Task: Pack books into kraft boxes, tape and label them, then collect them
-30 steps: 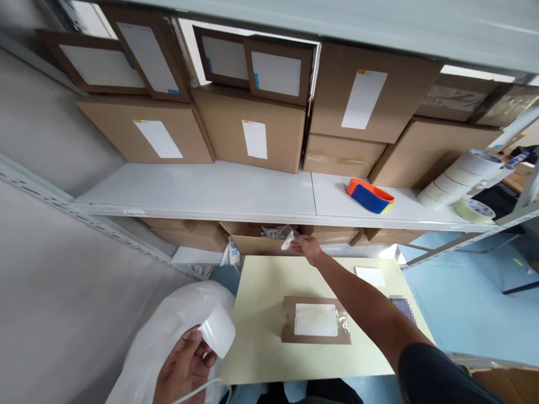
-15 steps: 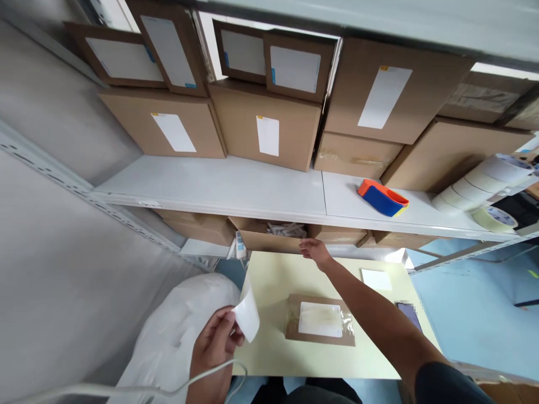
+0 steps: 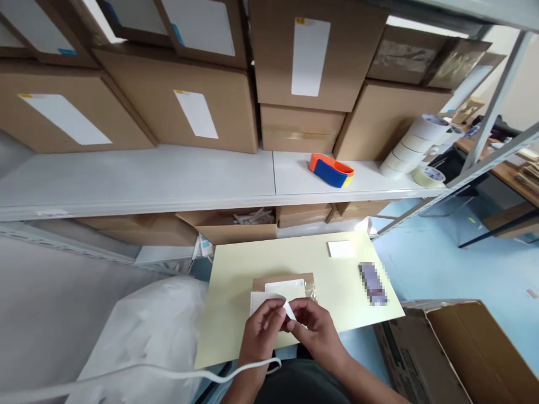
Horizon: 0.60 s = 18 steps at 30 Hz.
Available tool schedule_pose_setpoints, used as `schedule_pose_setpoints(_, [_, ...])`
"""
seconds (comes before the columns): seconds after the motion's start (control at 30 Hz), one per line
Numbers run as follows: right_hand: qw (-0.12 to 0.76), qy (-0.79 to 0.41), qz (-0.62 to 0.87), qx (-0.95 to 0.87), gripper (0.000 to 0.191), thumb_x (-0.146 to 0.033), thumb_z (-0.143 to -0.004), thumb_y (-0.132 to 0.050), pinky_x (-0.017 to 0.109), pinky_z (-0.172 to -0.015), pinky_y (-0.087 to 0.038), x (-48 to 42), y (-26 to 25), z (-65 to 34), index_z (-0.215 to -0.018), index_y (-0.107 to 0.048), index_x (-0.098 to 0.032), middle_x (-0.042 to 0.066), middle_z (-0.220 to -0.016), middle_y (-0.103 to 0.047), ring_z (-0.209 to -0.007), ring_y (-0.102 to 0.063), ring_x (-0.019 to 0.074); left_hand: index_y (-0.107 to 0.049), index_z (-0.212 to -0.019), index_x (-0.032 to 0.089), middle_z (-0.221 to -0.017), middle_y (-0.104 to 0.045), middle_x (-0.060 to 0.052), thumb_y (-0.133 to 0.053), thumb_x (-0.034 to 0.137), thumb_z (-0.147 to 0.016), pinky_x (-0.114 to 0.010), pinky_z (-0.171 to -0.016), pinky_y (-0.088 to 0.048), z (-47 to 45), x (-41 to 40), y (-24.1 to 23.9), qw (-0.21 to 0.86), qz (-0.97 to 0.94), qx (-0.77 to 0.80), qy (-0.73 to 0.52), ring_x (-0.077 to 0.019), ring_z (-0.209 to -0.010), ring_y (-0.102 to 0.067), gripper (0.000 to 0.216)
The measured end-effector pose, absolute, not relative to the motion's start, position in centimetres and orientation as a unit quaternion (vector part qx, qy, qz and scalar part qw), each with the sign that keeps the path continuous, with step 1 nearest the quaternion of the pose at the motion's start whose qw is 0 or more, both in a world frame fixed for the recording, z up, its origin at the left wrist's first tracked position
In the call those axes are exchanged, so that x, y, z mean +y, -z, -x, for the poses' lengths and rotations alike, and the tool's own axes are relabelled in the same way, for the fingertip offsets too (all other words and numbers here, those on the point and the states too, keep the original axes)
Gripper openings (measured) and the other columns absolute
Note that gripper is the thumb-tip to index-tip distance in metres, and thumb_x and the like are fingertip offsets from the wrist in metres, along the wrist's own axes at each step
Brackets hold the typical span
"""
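Observation:
Both hands meet over the near edge of the table, in front of a flat cardboard parcel [image 3: 281, 279] with a white label [image 3: 295, 288] on its top. A thin white paper slip [image 3: 259, 299] is pinched in my left hand [image 3: 261, 332]. Its curled end [image 3: 289, 310] stands between the hands, where the closed fingers of my right hand [image 3: 316, 331] grip it. The slip and my fingers cover part of the parcel. Clear tape shines at the parcel's right end.
A small white stack [image 3: 341, 249] and a phone [image 3: 373, 283] lie on the table [image 3: 236, 258] to the right. Behind is a shelf [image 3: 202, 174] with boxes, tape rolls [image 3: 415, 143] and a coloured band [image 3: 332, 170]. A white cable [image 3: 168, 371] crosses near my left wrist.
My right hand has left the open box under the shelf and come back to the paper slip. My left hand has moved right with the slip, over the parcel. The view has shifted right.

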State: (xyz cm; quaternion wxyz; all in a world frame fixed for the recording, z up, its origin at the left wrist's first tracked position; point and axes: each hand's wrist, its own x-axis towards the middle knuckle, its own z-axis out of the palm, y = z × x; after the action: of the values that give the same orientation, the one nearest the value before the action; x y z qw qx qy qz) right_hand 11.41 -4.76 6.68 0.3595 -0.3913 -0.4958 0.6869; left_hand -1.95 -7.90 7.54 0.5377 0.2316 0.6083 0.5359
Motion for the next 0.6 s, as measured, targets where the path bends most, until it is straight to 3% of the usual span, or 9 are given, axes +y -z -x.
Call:
schedule_pose_setpoints(0.13, [0.366,-0.662,0.444,-0.48,0.034,-0.052,-0.085,-0.076,0.034,-0.08,-0.054,-5.4,-4.5,-14.7,-0.102,-0.071,-0.023,0.005,-0.094,-0.073,-0.087,-0.068,0.0209,-0.074,-0.092,0.019,-0.089,-0.075,-0.009,-0.07,0.067,-0.073,-0.033,-0.072,-0.056,1.1,-9.4,-6.1,0.523,-0.285,0.636,-0.491,-0.024,-0.081,-0.069,0.052])
schedule_pose_setpoints(0.3, [0.387,-0.664,0.47,-0.433,0.038,-0.058,-0.081,-0.077,0.034,-0.076,-0.052,-5.4,-4.5,-17.0,-0.098,-0.073,-0.024,0.005,-0.09,-0.072,-0.083,-0.065,0.0214,-0.072,-0.105,0.024,-0.095,-0.072,-0.006,-0.082,0.055,-0.062,-0.032,-0.072,-0.054,4.0,-10.0,-4.7,0.42,-0.282,0.734,-0.453,-0.0215,-0.081,-0.066,0.055])
schedule_pose_setpoints(0.37, [0.389,-0.671,0.477,-0.414,0.04,-0.059,-0.079,-0.078,0.034,-0.074,-0.052,-5.4,-4.4,-17.1,-0.096,-0.074,-0.023,0.005,-0.089,-0.072,-0.082,-0.064,0.0214,-0.07,-0.102,0.022,-0.092,-0.071,-0.005,-0.083,0.055,-0.06,-0.03,-0.066,-0.052,4.8,-10.2,-4.4,0.469,-0.271,0.72,-0.433,-0.0209,-0.079,-0.066,0.055])
schedule_pose_setpoints(0.5, [0.381,-0.69,0.477,-0.389,0.044,-0.059,-0.075,-0.081,0.033,-0.075,-0.051,-5.3,-3.4,-16.7,-0.097,-0.075,-0.023,0.004,-0.088,-0.072,-0.081,-0.064,0.0209,-0.066,-0.081,0.019,-0.065,-0.061,0.001,-0.079,0.062,-0.064,-0.024,-0.055,-0.04,4.9,-10.4,-3.4,0.57,-0.227,0.687,-0.39,-0.0121,-0.056,-0.052,0.048])
schedule_pose_setpoints(0.6, [0.366,-0.699,0.471,-0.395,0.043,-0.059,-0.075,-0.081,0.034,-0.077,-0.051,-5.0,-2.1,-16.3,-0.098,-0.076,-0.023,0.004,-0.091,-0.074,-0.083,-0.065,0.0208,-0.064,-0.08,0.019,-0.064,-0.058,0.003,-0.079,0.063,-0.063,-0.022,-0.053,-0.038,4.5,-10.2,-2.4,0.584,-0.208,0.677,-0.397,-0.0104,-0.055,-0.049,0.049])
